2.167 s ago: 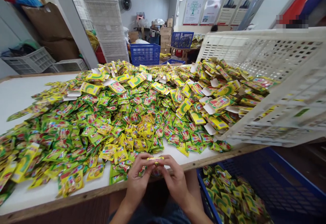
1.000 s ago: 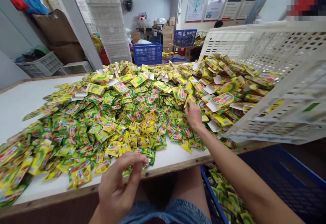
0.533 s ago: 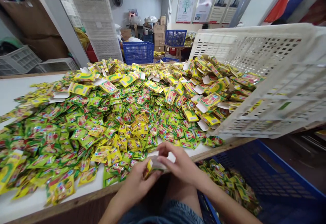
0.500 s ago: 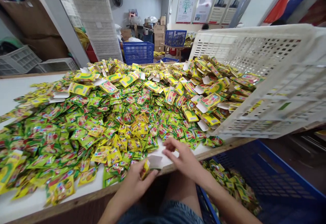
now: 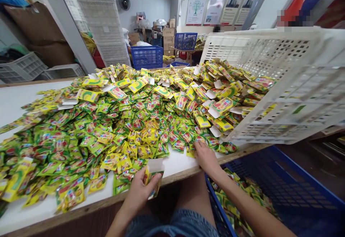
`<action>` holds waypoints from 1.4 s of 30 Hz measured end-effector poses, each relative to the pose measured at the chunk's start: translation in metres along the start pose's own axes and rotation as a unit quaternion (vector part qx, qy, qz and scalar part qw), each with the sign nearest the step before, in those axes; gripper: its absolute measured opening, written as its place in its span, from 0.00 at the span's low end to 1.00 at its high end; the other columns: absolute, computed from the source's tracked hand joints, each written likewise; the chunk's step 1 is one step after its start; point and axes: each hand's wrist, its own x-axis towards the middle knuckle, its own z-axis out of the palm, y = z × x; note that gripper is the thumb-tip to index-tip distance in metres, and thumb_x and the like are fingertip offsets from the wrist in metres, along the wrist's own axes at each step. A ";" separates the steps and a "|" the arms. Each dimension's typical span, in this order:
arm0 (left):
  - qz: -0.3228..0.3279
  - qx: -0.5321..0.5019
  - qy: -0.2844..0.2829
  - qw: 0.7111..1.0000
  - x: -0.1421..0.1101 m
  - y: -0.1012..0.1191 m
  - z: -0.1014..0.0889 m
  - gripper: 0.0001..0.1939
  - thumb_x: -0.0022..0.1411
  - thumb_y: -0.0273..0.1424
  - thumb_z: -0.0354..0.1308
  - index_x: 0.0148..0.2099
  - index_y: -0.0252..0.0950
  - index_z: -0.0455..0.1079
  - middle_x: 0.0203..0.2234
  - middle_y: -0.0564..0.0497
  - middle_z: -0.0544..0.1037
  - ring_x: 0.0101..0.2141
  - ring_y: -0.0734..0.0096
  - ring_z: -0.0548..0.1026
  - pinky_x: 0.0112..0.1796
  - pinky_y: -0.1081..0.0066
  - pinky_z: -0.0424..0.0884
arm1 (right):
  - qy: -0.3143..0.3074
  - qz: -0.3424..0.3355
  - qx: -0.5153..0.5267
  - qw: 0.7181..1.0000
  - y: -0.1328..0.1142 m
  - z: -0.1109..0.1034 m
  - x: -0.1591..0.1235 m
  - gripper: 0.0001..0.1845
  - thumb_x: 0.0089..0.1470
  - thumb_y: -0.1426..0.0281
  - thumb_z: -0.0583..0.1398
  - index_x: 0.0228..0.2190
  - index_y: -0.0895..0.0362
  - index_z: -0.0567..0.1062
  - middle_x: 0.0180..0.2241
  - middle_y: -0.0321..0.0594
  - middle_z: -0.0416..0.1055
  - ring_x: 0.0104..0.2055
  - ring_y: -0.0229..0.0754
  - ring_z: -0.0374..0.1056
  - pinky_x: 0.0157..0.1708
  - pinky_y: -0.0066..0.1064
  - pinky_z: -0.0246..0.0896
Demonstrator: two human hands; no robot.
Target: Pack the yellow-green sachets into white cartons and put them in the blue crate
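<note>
My left hand (image 5: pixel 141 188) is closed around a small yellow-and-green carton (image 5: pixel 154 176), held upright at the table's front edge with its pale flap up. To the right, my right hand (image 5: pixel 207 158) is down at the edge of the pile. Its curled fingers are on a small yellow-green packet (image 5: pixel 190 151), and the fingertips are partly hidden. Shiny green packets (image 5: pixel 88 132) and yellow ones (image 5: pixel 145 150) are heaped in front of both hands. More cartons (image 5: pixel 221 105), several with white flaps open, lie on the heap at the right.
A white perforated crate (image 5: pixel 291 96) lies tipped at the table's right, cartons spilling from its mouth. Below the wooden table edge (image 5: pixel 172 180), a blue crate (image 5: pixel 304 201) contains cartons (image 5: pixel 242 190). Blue baskets (image 5: pixel 147 56) and stacked cardboard boxes (image 5: pixel 168 37) stand farther back.
My right hand has moved right and forward, away from the carton to the packets at the pile's edge. My left hand has tilted the carton more upright and shifted slightly left.
</note>
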 end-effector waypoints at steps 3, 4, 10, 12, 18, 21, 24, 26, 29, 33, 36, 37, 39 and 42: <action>-0.006 -0.015 0.004 1.000 -0.002 -0.006 -0.001 0.16 0.54 0.38 0.60 0.43 0.34 0.74 0.39 0.43 0.80 0.41 0.56 0.76 0.44 0.65 0.70 | 0.000 -0.024 0.014 1.000 0.004 0.000 -0.005 0.09 0.54 0.73 0.55 0.39 0.57 0.71 0.40 0.47 0.69 0.45 0.48 0.64 0.43 0.34 0.57; -0.007 -0.016 0.005 1.000 -0.002 -0.008 0.000 0.17 0.54 0.38 0.61 0.43 0.34 0.74 0.40 0.43 0.80 0.41 0.56 0.77 0.44 0.65 0.70 | -0.002 -0.034 0.021 0.999 0.004 0.001 -0.005 0.11 0.54 0.70 0.56 0.40 0.57 0.70 0.41 0.47 0.68 0.46 0.49 0.63 0.44 0.35 0.57; -0.006 -0.017 0.011 1.000 -0.003 -0.007 0.003 0.18 0.52 0.39 0.62 0.43 0.34 0.75 0.42 0.42 0.79 0.41 0.55 0.76 0.43 0.63 0.70 | -0.035 -0.052 0.059 0.996 -0.001 0.005 0.002 0.13 0.50 0.78 0.57 0.39 0.59 0.71 0.41 0.52 0.69 0.46 0.52 0.64 0.43 0.36 0.58; -0.008 -0.024 0.009 1.000 -0.004 -0.006 0.001 0.17 0.51 0.39 0.62 0.42 0.34 0.75 0.41 0.43 0.80 0.41 0.55 0.76 0.43 0.64 0.70 | -0.036 -0.056 0.077 0.995 0.002 -0.001 0.004 0.12 0.50 0.81 0.54 0.37 0.59 0.72 0.38 0.51 0.71 0.43 0.49 0.66 0.41 0.35 0.59; -0.058 -0.138 -0.013 0.989 -0.001 -0.011 0.006 0.22 0.50 0.41 0.64 0.44 0.32 0.73 0.38 0.42 0.80 0.40 0.56 0.77 0.41 0.64 0.71 | -0.042 -0.020 0.390 0.919 -0.008 -0.031 -0.008 0.13 0.53 0.64 0.56 0.38 0.58 0.70 0.33 0.40 0.73 0.28 0.39 0.68 0.27 0.30 0.63; -0.076 -0.191 -0.005 0.979 0.001 -0.004 0.017 0.22 0.47 0.40 0.66 0.43 0.34 0.74 0.37 0.43 0.81 0.38 0.56 0.77 0.40 0.65 0.71 | -0.093 -0.001 0.613 0.785 -0.033 -0.037 -0.019 0.17 0.48 0.60 0.62 0.36 0.58 0.70 0.30 0.38 0.73 0.25 0.37 0.67 0.23 0.27 0.62; -0.071 -0.199 -0.001 0.977 0.003 0.003 0.027 0.19 0.47 0.39 0.66 0.41 0.35 0.74 0.36 0.45 0.81 0.39 0.57 0.77 0.39 0.67 0.72 | -0.091 0.010 0.677 0.730 -0.057 -0.037 -0.026 0.17 0.46 0.61 0.64 0.35 0.57 0.71 0.30 0.38 0.73 0.26 0.37 0.68 0.23 0.26 0.62; -0.067 -0.214 0.022 0.974 0.004 0.004 0.031 0.19 0.47 0.40 0.66 0.40 0.34 0.74 0.35 0.46 0.82 0.38 0.57 0.78 0.39 0.67 0.72 | -0.077 0.020 0.701 0.708 -0.068 -0.035 -0.030 0.18 0.45 0.61 0.65 0.37 0.56 0.71 0.34 0.39 0.74 0.31 0.40 0.70 0.29 0.29 0.66; -0.069 -0.251 0.055 0.964 0.004 -0.001 0.034 0.20 0.47 0.40 0.66 0.41 0.34 0.73 0.36 0.45 0.81 0.36 0.58 0.78 0.38 0.66 0.72 | -0.055 0.028 0.723 0.688 -0.079 -0.029 -0.035 0.23 0.46 0.61 0.65 0.43 0.55 0.69 0.41 0.41 0.73 0.41 0.45 0.70 0.40 0.36 0.66; -0.078 -0.279 0.066 0.955 0.004 -0.009 0.035 0.20 0.47 0.39 0.67 0.41 0.33 0.72 0.35 0.45 0.81 0.35 0.59 0.79 0.36 0.67 0.73 | -0.026 0.038 0.717 0.696 -0.089 -0.018 -0.043 0.21 0.51 0.59 0.60 0.45 0.53 0.64 0.45 0.42 0.71 0.46 0.45 0.68 0.44 0.36 0.64; -0.077 -0.302 0.059 0.948 0.005 -0.009 0.033 0.22 0.47 0.38 0.67 0.43 0.33 0.71 0.35 0.45 0.81 0.35 0.60 0.79 0.39 0.66 0.72 | -0.031 0.053 0.720 0.692 -0.089 -0.016 -0.043 0.22 0.53 0.58 0.59 0.47 0.52 0.60 0.42 0.41 0.71 0.38 0.41 0.69 0.35 0.32 0.67; -0.077 -0.314 0.054 0.945 0.004 -0.007 0.031 0.22 0.48 0.38 0.66 0.44 0.33 0.70 0.35 0.45 0.82 0.35 0.60 0.79 0.40 0.65 0.72 | -0.030 0.058 0.721 0.690 -0.088 -0.017 -0.041 0.22 0.53 0.59 0.59 0.47 0.52 0.59 0.40 0.40 0.71 0.35 0.40 0.69 0.32 0.30 0.67; -0.085 -0.333 0.046 0.938 0.004 -0.003 0.029 0.23 0.49 0.38 0.66 0.45 0.33 0.69 0.33 0.45 0.82 0.34 0.59 0.80 0.38 0.64 0.73 | -0.027 0.063 0.727 0.683 -0.084 -0.022 -0.037 0.22 0.52 0.59 0.59 0.46 0.52 0.59 0.37 0.38 0.71 0.32 0.38 0.68 0.28 0.28 0.65; -0.106 -0.334 0.054 0.935 0.004 0.002 0.027 0.21 0.47 0.38 0.67 0.42 0.32 0.70 0.30 0.44 0.82 0.30 0.59 0.80 0.32 0.66 0.74 | -0.033 0.062 0.752 0.656 -0.081 -0.029 -0.032 0.22 0.52 0.59 0.60 0.45 0.51 0.58 0.35 0.37 0.71 0.30 0.38 0.68 0.24 0.27 0.63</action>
